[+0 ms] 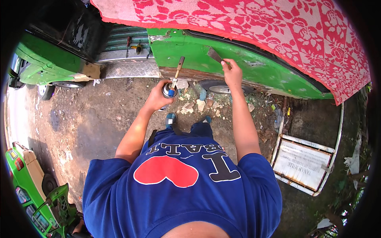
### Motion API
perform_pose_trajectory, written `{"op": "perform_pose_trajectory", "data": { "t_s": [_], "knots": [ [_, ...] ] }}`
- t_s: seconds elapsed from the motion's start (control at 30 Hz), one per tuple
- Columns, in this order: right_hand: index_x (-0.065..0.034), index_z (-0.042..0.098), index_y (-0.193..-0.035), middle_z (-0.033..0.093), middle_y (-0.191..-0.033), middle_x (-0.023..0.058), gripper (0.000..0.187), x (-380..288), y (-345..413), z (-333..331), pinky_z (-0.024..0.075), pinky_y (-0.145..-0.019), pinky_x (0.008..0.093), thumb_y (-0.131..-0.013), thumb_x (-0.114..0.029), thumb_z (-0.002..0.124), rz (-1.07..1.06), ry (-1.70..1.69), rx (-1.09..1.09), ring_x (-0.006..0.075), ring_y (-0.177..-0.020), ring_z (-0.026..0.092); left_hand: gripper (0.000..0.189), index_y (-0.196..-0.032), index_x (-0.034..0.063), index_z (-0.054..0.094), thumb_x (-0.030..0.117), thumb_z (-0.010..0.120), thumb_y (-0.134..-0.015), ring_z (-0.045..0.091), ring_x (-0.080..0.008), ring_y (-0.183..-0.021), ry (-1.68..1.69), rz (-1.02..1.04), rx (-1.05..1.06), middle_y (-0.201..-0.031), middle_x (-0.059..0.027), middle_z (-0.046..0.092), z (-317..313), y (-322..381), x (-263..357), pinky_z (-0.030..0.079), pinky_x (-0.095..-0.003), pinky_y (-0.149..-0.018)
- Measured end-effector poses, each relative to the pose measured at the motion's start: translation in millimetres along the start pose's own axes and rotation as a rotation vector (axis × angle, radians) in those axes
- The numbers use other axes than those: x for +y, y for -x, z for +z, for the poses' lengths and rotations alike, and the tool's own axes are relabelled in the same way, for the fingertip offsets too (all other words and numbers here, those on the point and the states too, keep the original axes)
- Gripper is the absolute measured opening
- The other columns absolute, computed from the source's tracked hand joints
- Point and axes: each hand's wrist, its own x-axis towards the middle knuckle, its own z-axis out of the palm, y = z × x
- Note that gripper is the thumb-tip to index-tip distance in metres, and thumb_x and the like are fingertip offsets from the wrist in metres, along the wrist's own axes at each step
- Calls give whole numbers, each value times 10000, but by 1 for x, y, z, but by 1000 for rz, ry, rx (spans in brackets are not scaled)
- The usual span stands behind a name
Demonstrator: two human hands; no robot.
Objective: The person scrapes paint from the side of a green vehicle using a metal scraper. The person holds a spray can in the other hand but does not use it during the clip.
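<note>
My left hand (158, 96) is closed around a gas canister with a blow torch (175, 78) on top; its metal nozzle points up toward the green vehicle body panel (184, 53). Whether a flame burns cannot be seen. My right hand (232, 73) grips a putty knife (215, 54) by its handle, the wide blade over the panel, close to or touching it. Bare, scuffed patches mark the green paint. A red and white floral cloth (238, 17) hangs over the window area above. A brown, worn strip runs along the panel's lower edge.
Loose flakes (201, 104) litter the ground by a wheel (221, 88). Screwdrivers and another tool lie on the ribbed vehicle floor (119, 41) at the left. A white metal-framed sign (302, 163) lies at the right. Other green vehicles (26, 178) stand at the left.
</note>
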Motion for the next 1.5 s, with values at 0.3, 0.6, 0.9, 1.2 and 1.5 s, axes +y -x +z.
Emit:
{"op": "perform_pose_trajectory", "data": {
  "t_s": [0.3,0.6,0.9,1.2,1.5],
  "knots": [
    [-172,719,-1067,739,-905,108,253,-77,2,-13,539,-729,435,-908,-361,665,-57,429,-125,329,-850,704,738,-1270,25,530,187,858,-629,676,-221,-1007,-29,23,41,-1074,-147,693,-16,6,8,526,-349,-905],
    [-178,728,-1056,741,-879,110,259,-87,-7,-21,541,-717,441,-905,-376,658,-121,478,-128,323,-832,706,722,-1262,31,534,175,851,-629,679,-259,-1018,-19,24,81,-1080,-166,690,-12,0,23,521,-361,-912],
    [-144,727,-988,730,-838,129,197,-73,-13,-15,544,-699,471,-906,-309,655,-243,531,-181,351,-800,702,734,-1272,21,533,179,849,-629,672,-266,-1036,-8,-35,100,-1095,-165,683,3,2,27,512,-358,-927],
    [-159,733,-1025,738,-832,107,243,-65,-16,-1,552,-693,451,-896,-355,674,-268,531,-135,348,-808,705,747,-1285,15,525,189,837,-630,669,-271,-1054,-58,-33,79,-1110,-182,679,-3,3,31,511,-365,-927],
    [-158,733,-1020,736,-859,114,233,-83,15,6,536,-709,448,-911,-350,659,-16,485,-30,336,-819,699,706,-1250,7,546,161,841,-627,672,-260,-1023,-21,109,-74,-1093,-171,682,-43,-32,19,515,-352,-918]
  ]
}}
